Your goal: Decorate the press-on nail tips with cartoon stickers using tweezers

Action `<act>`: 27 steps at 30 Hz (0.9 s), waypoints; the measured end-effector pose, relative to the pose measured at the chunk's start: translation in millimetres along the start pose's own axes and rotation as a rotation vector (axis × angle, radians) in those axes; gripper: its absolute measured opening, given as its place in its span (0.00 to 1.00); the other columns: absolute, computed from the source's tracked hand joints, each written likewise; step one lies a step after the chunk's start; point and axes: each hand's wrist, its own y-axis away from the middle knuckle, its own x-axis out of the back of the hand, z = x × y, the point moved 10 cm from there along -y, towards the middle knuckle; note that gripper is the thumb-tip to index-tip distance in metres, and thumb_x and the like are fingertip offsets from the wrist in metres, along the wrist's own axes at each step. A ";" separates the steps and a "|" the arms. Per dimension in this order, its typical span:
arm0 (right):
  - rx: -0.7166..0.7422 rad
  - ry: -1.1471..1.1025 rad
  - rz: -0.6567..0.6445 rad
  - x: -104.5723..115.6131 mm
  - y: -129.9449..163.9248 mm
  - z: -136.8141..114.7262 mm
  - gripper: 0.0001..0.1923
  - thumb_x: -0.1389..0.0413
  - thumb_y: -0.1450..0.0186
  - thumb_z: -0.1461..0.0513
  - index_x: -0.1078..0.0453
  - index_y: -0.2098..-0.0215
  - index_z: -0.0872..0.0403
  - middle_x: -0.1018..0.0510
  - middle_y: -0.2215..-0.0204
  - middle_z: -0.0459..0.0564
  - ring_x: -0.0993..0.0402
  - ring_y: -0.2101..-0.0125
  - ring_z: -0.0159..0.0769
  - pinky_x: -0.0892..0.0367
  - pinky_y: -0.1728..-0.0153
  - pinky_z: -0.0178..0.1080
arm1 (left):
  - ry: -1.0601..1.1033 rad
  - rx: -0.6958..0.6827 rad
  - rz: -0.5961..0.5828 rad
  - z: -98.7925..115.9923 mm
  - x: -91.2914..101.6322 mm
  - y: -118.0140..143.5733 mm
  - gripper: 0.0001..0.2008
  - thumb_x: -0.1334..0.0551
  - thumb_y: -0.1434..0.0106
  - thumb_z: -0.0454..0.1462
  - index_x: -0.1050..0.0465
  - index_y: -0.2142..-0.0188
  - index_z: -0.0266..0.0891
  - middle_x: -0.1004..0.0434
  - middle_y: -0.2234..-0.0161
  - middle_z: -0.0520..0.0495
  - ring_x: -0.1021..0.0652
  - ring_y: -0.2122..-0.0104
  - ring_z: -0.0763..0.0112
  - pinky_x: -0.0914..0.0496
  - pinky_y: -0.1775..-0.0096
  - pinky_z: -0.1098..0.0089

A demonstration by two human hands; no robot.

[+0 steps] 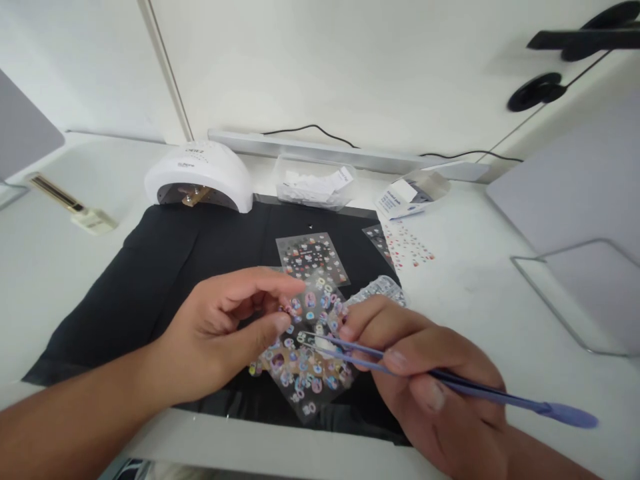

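Observation:
A clear sheet of nail stickers [303,393] with small colourful pictures is spread between my hands above a black mat [220,240]. My left hand [230,327] is closed on the sheet's left edge, thumb and fingers curled together. My right hand [425,360] grips purple tweezers [465,387], whose slim, slightly parted tips point left over the sheet. Some right-hand fingers also reach the sheet's right edge. A small white piece [325,343] shows near the tweezer tips; its kind is unclear. Something tan appears through the lower sheet, mostly hidden.
Behind my hands lies another sticker sheet [313,257]. A clear case of small studs [380,290] sits right of it. Farther back stand a white nail lamp [200,173], a clear box of white packets [315,183] and an opened carton [400,200]. A cream-and-gold tool [93,220] lies left.

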 end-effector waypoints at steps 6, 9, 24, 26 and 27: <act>-0.001 0.007 0.030 1.1 1.0 -0.8 0.11 0.47 0.32 0.63 0.23 0.55 0.52 0.23 0.73 0.49 0.25 0.67 0.40 0.29 0.66 0.45 | -0.117 -0.025 -0.039 4.8 -2.7 0.6 0.21 0.30 0.42 0.28 0.19 0.52 0.50 0.21 0.66 0.51 0.23 0.68 0.75 0.26 0.64 0.79; 0.009 0.021 0.032 1.8 1.2 -4.3 0.12 0.48 0.31 0.64 0.24 0.55 0.53 0.24 0.73 0.49 0.26 0.68 0.39 0.29 0.66 0.45 | -0.158 -0.013 -0.007 4.8 -1.5 2.3 0.19 0.30 0.43 0.28 0.19 0.54 0.50 0.20 0.67 0.52 0.22 0.69 0.75 0.25 0.66 0.79; -0.041 0.130 -0.030 -5.1 10.1 -6.7 0.13 0.48 0.31 0.62 0.25 0.52 0.49 0.26 0.72 0.51 0.25 0.68 0.43 0.25 0.69 0.48 | -0.436 -0.133 -0.105 23.2 -12.3 9.3 0.10 0.36 0.34 0.30 0.24 0.54 0.44 0.22 0.67 0.51 0.21 0.70 0.75 0.26 0.68 0.75; -0.034 0.130 -0.033 -4.8 12.0 -6.5 0.13 0.48 0.31 0.63 0.25 0.51 0.50 0.26 0.72 0.51 0.25 0.67 0.43 0.25 0.69 0.48 | -0.488 -0.127 -0.091 21.6 -10.7 9.1 0.10 0.36 0.33 0.32 0.25 0.53 0.44 0.22 0.67 0.52 0.21 0.70 0.75 0.26 0.67 0.76; -0.021 0.131 -0.039 -5.0 13.0 -7.1 0.13 0.48 0.31 0.63 0.25 0.51 0.51 0.27 0.71 0.51 0.25 0.67 0.43 0.25 0.69 0.48 | -0.521 -0.129 -0.073 21.7 -9.1 8.9 0.10 0.36 0.33 0.33 0.25 0.52 0.44 0.22 0.66 0.52 0.21 0.70 0.75 0.26 0.66 0.76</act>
